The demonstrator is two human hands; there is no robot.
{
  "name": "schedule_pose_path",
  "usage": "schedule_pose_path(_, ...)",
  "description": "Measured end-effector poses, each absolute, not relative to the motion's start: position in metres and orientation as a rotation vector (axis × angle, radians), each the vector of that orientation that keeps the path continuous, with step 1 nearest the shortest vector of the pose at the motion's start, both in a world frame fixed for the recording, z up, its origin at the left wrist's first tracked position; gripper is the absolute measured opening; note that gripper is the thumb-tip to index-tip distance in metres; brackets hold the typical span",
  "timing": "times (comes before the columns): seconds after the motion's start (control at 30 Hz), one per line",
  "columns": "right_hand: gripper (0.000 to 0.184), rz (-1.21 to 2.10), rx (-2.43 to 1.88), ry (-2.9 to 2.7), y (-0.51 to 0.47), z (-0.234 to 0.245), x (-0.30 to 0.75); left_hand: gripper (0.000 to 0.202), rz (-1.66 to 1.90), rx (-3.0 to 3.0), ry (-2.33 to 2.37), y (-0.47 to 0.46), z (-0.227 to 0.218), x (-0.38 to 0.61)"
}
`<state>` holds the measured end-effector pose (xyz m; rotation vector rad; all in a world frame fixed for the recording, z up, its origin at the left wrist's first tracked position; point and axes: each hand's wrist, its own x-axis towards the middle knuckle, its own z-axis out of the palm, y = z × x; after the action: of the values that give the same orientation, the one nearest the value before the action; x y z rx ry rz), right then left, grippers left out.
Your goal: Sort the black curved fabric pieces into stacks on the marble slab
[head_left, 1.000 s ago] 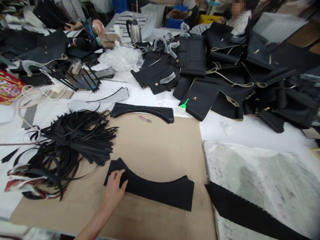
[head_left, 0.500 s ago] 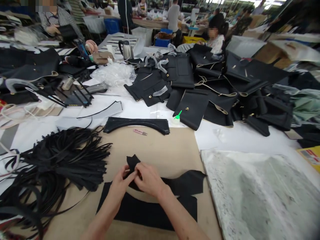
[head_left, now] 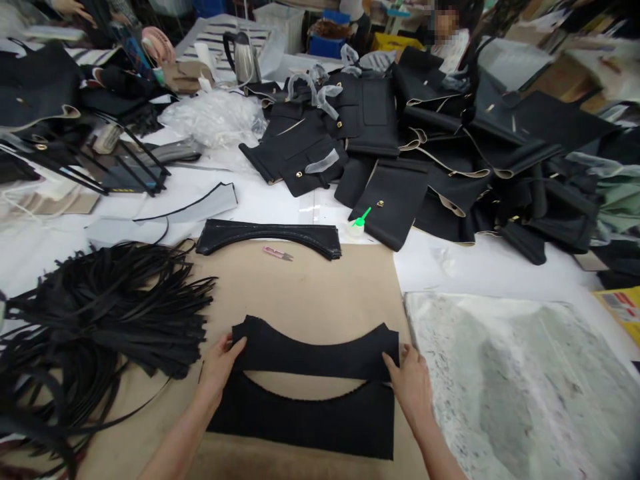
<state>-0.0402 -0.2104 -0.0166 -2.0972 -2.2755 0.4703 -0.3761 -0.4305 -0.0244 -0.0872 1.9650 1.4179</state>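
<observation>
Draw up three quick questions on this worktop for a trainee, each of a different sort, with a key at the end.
1. Multiple choice: What do the left hand and the right hand hold by its two ends?
a) the metal kettle
b) the upper black piece
c) the yellow package

2. True or false: The pink snips lie on the brown sheet.

3. Fill in the missing word: The small bottle near the black bags has a ____ nozzle.

Key: 1. b; 2. true; 3. green.
</observation>
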Motion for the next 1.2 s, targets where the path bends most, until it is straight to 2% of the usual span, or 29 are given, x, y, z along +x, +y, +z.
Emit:
schedule_pose_path(0.1, 0.058, 0.619, -2.185, -2.189, -0.205, -0.028, -0.039, 0.034, 1.363, 0.122, 2.003, -0.427, -0.028, -0.379)
schedule_pose_path(0.2, 0.047, 0.904, -2.274, -2.057, -0.192, -0.034, -0.046, 0.033, 1.387, 0.197, 2.059, -0.419, -0.027, -0.389)
schedule_pose_path(0.33, 0.037, 1.047, -2.081, -2.047, -0.172, -0.031, -0.061, 0.038, 1.428, 0.291, 2.162, -0.406, -0.03, -0.409)
schedule_pose_path(0.43, 0.04, 0.956, -1.924, -2.084, -0.164, -0.031, -0.078, 0.04, 1.403, 0.295, 2.288, -0.398, -0.036, -0.425)
schedule_pose_path(0.53, 0.051, 0.863, -1.874, -2.088, -0.161, -0.04, -0.092, 0.048, 1.332, 0.275, 2.435, -0.395, -0.037, -0.431)
schedule_pose_path(0.67, 0.069, 0.823, -1.838, -2.063, -0.163, -0.047, -0.103, 0.05, 0.975, 0.61, 2.907, -0.393, -0.026, -0.419)
schedule_pose_path(0.73, 0.072, 0.719, -1.816, -2.093, -0.166, -0.042, -0.107, 0.048, 0.744, 0.989, 2.923, -0.394, -0.026, -0.406)
schedule_pose_path(0.8, 0.069, 0.477, -1.79, -2.17, -0.173, -0.034, -0.11, 0.05, 0.562, 1.263, 2.786, -0.396, -0.032, -0.394)
schedule_pose_path(0.9, 0.055, 0.177, -1.609, -2.398, -0.19, -0.029, -0.112, 0.056, 0.405, 1.36, 2.72, -0.399, -0.049, -0.381)
schedule_pose_path(1.03, 0.05, 0.205, -1.322, -2.719, -0.208, -0.045, -0.11, 0.059, 0.353, 1.356, 2.77, -0.397, -0.062, -0.378)
schedule_pose_path(1.2, 0.054, 0.234, -1.358, -2.699, -0.193, -0.059, -0.124, 0.057, 0.308, 1.37, 2.795, -0.381, -0.059, -0.392)
